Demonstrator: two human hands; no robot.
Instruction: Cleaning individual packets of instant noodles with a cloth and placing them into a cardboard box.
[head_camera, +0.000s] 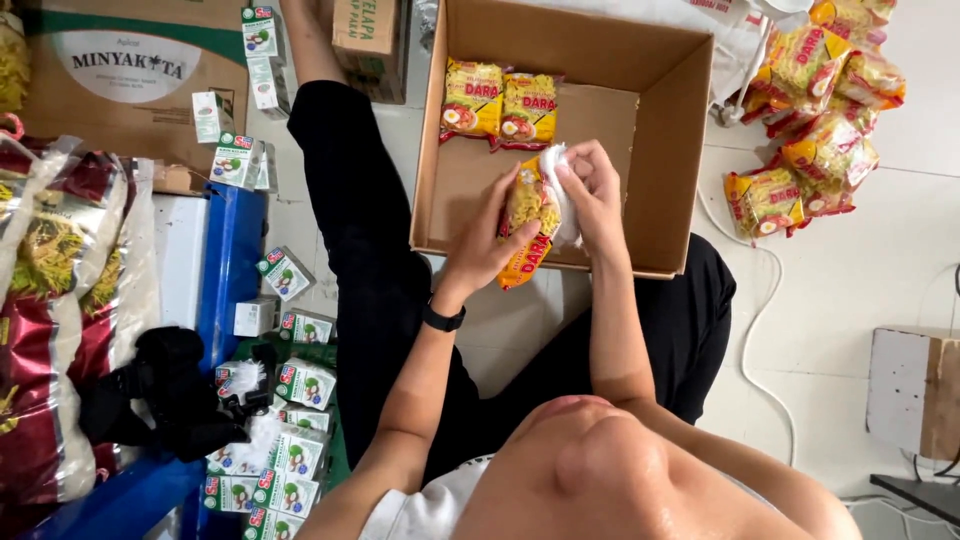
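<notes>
While the person sits on the floor with legs spread around an open cardboard box (660, 120), both hands work at one yellow noodle packet (525, 225) held over the box's near edge, at the centre of the frame. The left hand (490, 245) has its grip wrapped around the packet's lower half, fingers closed on it. The right hand (592, 185) presses a white cloth (560, 195) against the packet's upper end, its grip pinched on the cloth, which looks like wiping.

Two packets (500, 105) already lie side by side flat on the box bottom, at its far side; the rest of the bottom is bare cardboard, so the filling appears barely begun. A heap of similar packets (820, 130) waits on the tiled floor at the upper right of the frame, beside the box, and seems to be what remains to handle.

Small white and green cartons (290, 420) lie scattered at the lower left.
</notes>
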